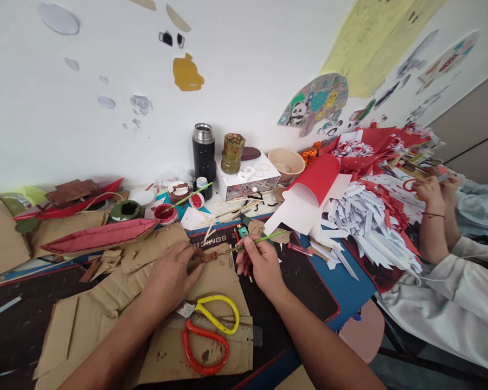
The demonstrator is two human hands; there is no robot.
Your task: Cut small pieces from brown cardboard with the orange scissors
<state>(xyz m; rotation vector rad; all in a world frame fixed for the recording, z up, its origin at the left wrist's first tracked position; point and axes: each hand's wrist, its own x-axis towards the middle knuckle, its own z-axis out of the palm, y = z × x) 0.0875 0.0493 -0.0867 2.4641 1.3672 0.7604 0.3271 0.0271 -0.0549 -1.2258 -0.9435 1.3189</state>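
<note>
Over a sheet of brown cardboard (231, 303), my left hand (168, 273) pinches a small brown-painted piece (209, 257) at its fingertips; its exact kind is unclear. My right hand (262, 265) grips a thin green-handled paintbrush (271, 236), whose tip meets the brown piece. Scissors (192, 310) with one yellow and one red handle lie just below my hands, their blades partly hidden under my left wrist. A green lighter (242, 231) is close beyond my right fingers. Another green brush (189, 197) leans in a jar of red paint (165, 214).
A pink boat-shaped cardboard form (101, 236) lies left. Behind stand a black flask (204, 151), a white box (248, 181) and a beige bowl (286, 164). White paper strips (358, 222) pile up on the right, near another person's hands (433, 189).
</note>
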